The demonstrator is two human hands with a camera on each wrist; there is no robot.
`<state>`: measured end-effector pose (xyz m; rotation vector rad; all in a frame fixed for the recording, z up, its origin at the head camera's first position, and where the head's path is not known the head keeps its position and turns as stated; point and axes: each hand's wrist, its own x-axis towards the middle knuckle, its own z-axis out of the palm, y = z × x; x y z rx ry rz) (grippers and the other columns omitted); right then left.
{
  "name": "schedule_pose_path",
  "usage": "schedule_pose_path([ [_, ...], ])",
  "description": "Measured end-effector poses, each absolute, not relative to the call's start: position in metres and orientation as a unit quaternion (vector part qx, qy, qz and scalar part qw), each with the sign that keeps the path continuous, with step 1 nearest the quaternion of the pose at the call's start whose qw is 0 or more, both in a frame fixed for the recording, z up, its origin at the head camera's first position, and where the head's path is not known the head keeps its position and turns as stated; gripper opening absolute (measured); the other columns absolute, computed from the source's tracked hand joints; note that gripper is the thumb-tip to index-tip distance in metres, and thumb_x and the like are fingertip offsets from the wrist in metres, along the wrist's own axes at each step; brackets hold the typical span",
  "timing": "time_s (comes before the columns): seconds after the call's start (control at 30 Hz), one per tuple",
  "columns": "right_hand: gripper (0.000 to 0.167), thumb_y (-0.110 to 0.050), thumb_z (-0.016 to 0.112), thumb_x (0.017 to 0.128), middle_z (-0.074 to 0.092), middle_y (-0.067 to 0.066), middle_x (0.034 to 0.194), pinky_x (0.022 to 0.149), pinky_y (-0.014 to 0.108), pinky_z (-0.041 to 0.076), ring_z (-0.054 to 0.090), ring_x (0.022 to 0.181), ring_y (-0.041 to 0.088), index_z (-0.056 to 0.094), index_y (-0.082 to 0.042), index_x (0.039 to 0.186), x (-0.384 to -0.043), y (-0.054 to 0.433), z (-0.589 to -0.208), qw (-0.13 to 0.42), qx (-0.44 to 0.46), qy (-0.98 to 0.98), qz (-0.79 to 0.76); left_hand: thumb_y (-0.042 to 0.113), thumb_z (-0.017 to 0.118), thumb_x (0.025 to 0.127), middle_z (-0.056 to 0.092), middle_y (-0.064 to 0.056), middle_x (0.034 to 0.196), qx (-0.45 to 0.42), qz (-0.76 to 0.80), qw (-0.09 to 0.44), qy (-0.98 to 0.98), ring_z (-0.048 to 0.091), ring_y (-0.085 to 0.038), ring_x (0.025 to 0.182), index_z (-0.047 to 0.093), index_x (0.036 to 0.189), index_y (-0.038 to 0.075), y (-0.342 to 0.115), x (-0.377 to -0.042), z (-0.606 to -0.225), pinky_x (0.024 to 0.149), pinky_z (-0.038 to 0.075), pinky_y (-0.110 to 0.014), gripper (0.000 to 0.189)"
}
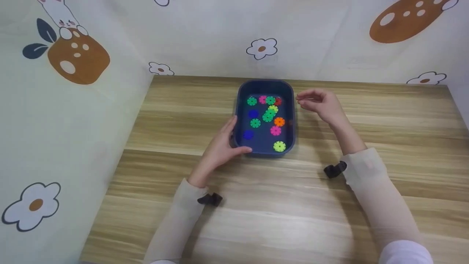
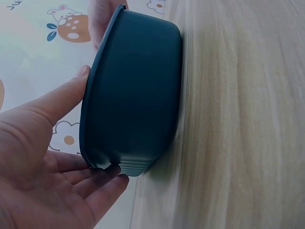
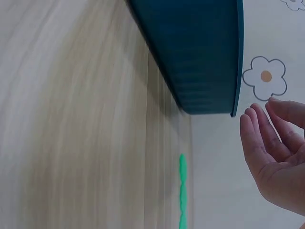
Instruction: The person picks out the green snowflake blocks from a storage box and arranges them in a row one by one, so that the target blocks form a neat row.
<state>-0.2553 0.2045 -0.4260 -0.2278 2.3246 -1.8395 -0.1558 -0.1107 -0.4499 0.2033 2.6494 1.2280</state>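
A dark blue plastic tub (image 1: pixel 262 145) stands on the wooden table, holding several small notched plastic discs in green, pink, blue, yellow, orange and red. A yellow disc (image 1: pixel 279 146) lies by its near right corner, an orange disc (image 1: pixel 279 121) farther up. My left hand (image 1: pixel 218 148) grips the tub's near left corner, thumb at the near rim, fingers along the left side. In the left wrist view the fingertips (image 2: pixel 114 174) touch the tub's outer wall. Just right of the tub, my right hand (image 1: pixel 324 104) hovers with loosely bent fingers and nothing visible in them.
In the right wrist view a thin green piece (image 3: pixel 182 191) lies on the table (image 3: pixel 95 143) beside the tub. Behind the table rises a pale wall covering (image 1: pixel 205 40) with flower and fruit prints; another stretch flanks the left side. Each sleeve carries a small black camera (image 1: pixel 335 169).
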Motion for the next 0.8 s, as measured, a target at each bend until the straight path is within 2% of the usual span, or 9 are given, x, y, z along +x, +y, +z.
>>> schedule_pose_path([
  [0.2, 0.033, -0.002, 0.068, 0.092, 0.073, -0.013, 0.098, 0.082, 0.016, 0.058, 0.071, 0.092, 0.002, 0.062, 0.012, 0.121, -0.252, 0.190, -0.424, 0.083, -0.096, 0.759, -0.639, 0.036, 0.084, 0.079, 0.019, -0.011, 0.168, 0.069, 0.429, 0.104, 0.895, 0.021, -0.029, 0.155, 0.020, 0.160, 0.012, -0.111, -0.155, -0.451, 0.127, 0.021, -0.046, 0.106],
  [0.4, 0.032, -0.009, 0.071, 0.092, 0.073, -0.008, 0.103, 0.085, 0.015, 0.056, 0.070, 0.096, 0.005, 0.066, 0.004, 0.121, -0.250, 0.173, -0.423, 0.096, -0.091, 0.774, -0.619, 0.035, 0.085, 0.079, 0.019, -0.011, 0.168, 0.070, 0.433, 0.102, 0.893, 0.021, -0.028, 0.155, 0.020, 0.160, 0.012, -0.112, -0.154, -0.451, 0.127, 0.021, -0.045, 0.106],
  [0.63, 0.031, -0.008, 0.070, 0.092, 0.071, 0.015, 0.119, 0.088, 0.017, 0.056, 0.070, 0.101, 0.010, 0.066, 0.004, 0.120, -0.248, 0.149, -0.424, 0.105, -0.108, 0.775, -0.614, 0.036, 0.084, 0.080, 0.018, -0.010, 0.168, 0.069, 0.434, 0.106, 0.892, 0.020, -0.028, 0.155, 0.019, 0.160, 0.013, -0.113, -0.154, -0.452, 0.127, 0.021, -0.045, 0.106],
  [0.73, 0.031, -0.011, 0.069, 0.093, 0.070, 0.017, 0.122, 0.087, 0.016, 0.056, 0.069, 0.102, 0.011, 0.066, 0.003, 0.120, -0.247, 0.138, -0.425, 0.110, -0.118, 0.779, -0.606, 0.036, 0.084, 0.080, 0.018, -0.010, 0.168, 0.071, 0.435, 0.104, 0.892, 0.021, -0.028, 0.155, 0.019, 0.160, 0.013, -0.112, -0.154, -0.452, 0.127, 0.021, -0.045, 0.105],
  [0.8, 0.029, -0.010, 0.069, 0.093, 0.069, 0.020, 0.123, 0.086, 0.017, 0.057, 0.070, 0.104, 0.018, 0.067, 0.003, 0.119, -0.248, 0.132, -0.427, 0.112, -0.129, 0.778, -0.605, 0.036, 0.083, 0.081, 0.019, -0.010, 0.168, 0.074, 0.434, 0.102, 0.892, 0.021, -0.027, 0.155, 0.020, 0.160, 0.013, -0.112, -0.154, -0.452, 0.127, 0.021, -0.045, 0.104],
])
